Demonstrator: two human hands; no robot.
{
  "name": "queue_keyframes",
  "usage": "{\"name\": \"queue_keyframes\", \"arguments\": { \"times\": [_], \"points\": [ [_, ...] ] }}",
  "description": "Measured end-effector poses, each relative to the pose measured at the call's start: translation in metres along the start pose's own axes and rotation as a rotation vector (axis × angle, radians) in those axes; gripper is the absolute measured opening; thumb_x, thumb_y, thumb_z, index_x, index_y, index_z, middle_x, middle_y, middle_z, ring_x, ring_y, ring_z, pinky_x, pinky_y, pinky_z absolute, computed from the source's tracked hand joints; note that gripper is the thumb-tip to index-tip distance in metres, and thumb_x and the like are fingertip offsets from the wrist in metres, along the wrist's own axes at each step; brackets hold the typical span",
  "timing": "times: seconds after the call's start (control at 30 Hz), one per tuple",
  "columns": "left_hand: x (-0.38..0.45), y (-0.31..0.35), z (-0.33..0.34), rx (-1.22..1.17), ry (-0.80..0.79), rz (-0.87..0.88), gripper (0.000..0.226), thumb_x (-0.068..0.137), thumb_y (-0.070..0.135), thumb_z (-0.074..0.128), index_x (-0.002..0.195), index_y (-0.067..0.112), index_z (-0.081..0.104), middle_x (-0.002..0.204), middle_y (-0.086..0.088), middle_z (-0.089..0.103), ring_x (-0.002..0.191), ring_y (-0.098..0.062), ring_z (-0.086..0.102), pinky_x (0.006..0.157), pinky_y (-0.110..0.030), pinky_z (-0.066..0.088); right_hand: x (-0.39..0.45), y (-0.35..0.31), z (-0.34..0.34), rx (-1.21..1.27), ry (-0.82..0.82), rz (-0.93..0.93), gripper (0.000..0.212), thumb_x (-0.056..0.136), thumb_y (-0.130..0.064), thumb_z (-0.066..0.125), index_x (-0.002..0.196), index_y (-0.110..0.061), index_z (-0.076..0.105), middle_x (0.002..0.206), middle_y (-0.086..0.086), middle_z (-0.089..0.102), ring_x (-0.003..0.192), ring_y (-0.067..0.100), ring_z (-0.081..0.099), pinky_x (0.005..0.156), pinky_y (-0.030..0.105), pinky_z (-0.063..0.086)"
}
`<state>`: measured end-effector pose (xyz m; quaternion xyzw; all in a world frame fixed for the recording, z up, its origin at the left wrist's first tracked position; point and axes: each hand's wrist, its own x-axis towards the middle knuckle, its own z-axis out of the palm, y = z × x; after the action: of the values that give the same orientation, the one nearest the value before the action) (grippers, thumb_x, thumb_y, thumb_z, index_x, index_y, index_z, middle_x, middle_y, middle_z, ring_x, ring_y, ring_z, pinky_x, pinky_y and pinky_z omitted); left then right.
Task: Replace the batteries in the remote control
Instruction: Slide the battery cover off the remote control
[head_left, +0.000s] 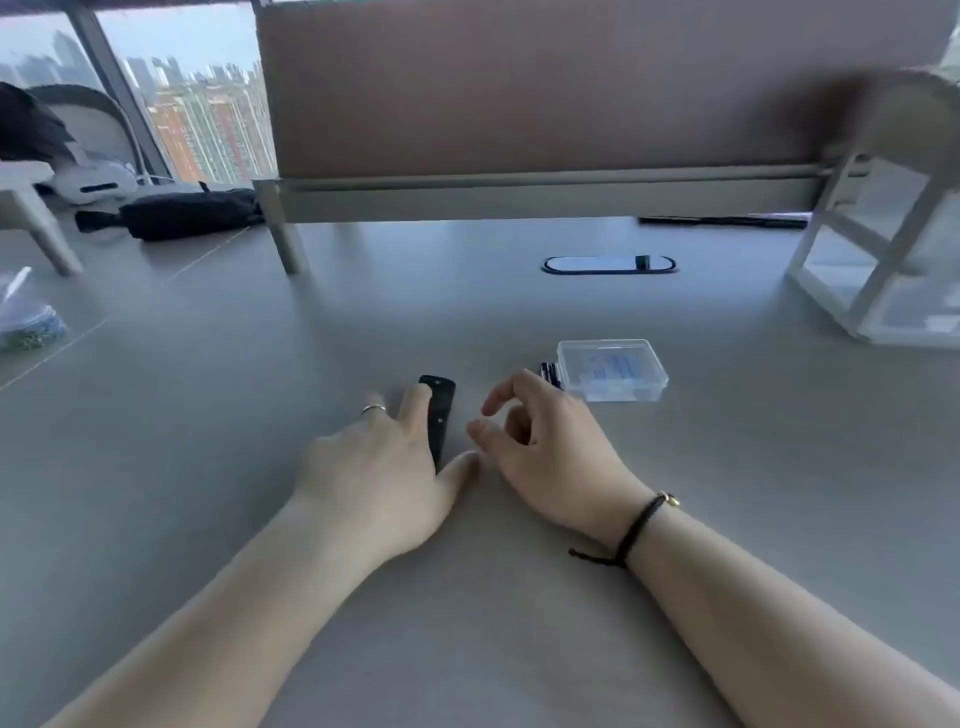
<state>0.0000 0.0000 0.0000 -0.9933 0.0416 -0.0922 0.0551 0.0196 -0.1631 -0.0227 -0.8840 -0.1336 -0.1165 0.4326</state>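
Black and slim, the remote control (439, 415) lies flat on the smooth grey desk (467, 623). I see the left hand (382, 467) resting on it, fingers straight. The right hand (540, 441) hovers just right of the remote, fingers loosely curled, holding nothing. Further right sits a clear plastic box (613, 370) with dark batteries (549, 373) touching its left side. I think the remote could slide away, because both it and the desk look slippery.
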Motion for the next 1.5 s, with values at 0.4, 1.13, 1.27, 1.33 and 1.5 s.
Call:
{"name": "queue_keyframes", "arguments": {
  "times": [0.4, 1.13, 1.27, 1.33, 1.5],
  "points": [
    [0.029, 0.021, 0.005, -1.425, 0.179, -0.104, 0.031, 0.103, 0.023, 0.044, 0.132, 0.017, 0.037, 0.075, -0.009, 0.063, 0.053, -0.009, 0.061, 0.051, -0.026, 0.051, -0.001, -0.003, -0.003, -0.036, 0.018, 0.038, 0.035, 0.086, -0.062, 0.054, 0.083, -0.028, 0.054, 0.048, -0.007, 0.050, 0.047, 0.006, 0.044, 0.056, 0.029, 0.032],
    [0.030, 0.025, 0.008, -1.911, -0.225, -0.091, 0.026, 0.100, 0.029, 0.052, 0.100, 0.005, 0.064, 0.077, -0.005, 0.061, 0.053, -0.015, 0.052, 0.038, -0.024, 0.031, 0.012, 0.004, -0.018, 0.510, -0.063, 0.106, 0.013, 0.094, -0.011, 0.059, 0.084, -0.008, 0.067, 0.060, 0.013, 0.053, 0.050, 0.016, 0.033, 0.046, 0.023, 0.026],
    [0.027, 0.027, 0.009, -1.821, -0.198, -0.044, 0.031, 0.103, 0.025, 0.048, 0.092, 0.001, 0.063, 0.073, -0.009, 0.064, 0.052, -0.016, 0.052, 0.038, -0.025, 0.034, 0.010, 0.002, -0.018, 0.516, -0.057, 0.115, 0.021, 0.096, -0.020, 0.059, 0.078, -0.010, 0.063, 0.056, 0.006, 0.053, 0.046, 0.011, 0.036, 0.045, 0.017, 0.029],
    [0.025, 0.027, 0.008, -1.805, -0.176, -0.022, 0.033, 0.103, 0.028, 0.046, 0.090, 0.001, 0.062, 0.071, -0.009, 0.064, 0.052, -0.018, 0.054, 0.038, -0.025, 0.035, 0.010, 0.002, -0.018, 0.481, -0.029, 0.121, 0.029, 0.095, -0.029, 0.061, 0.074, -0.009, 0.059, 0.052, -0.001, 0.053, 0.045, 0.009, 0.037, 0.045, 0.019, 0.030],
    [0.017, 0.028, 0.003, -1.678, -0.224, 0.063, 0.029, 0.102, 0.038, 0.045, 0.106, 0.014, 0.060, 0.074, -0.008, 0.069, 0.048, -0.024, 0.057, 0.034, -0.019, 0.029, 0.010, 0.001, -0.018, 0.500, 0.015, 0.154, 0.039, 0.093, -0.041, 0.061, 0.079, -0.005, 0.054, 0.050, -0.003, 0.054, 0.049, 0.014, 0.042, 0.050, 0.025, 0.033]
  ]
}}
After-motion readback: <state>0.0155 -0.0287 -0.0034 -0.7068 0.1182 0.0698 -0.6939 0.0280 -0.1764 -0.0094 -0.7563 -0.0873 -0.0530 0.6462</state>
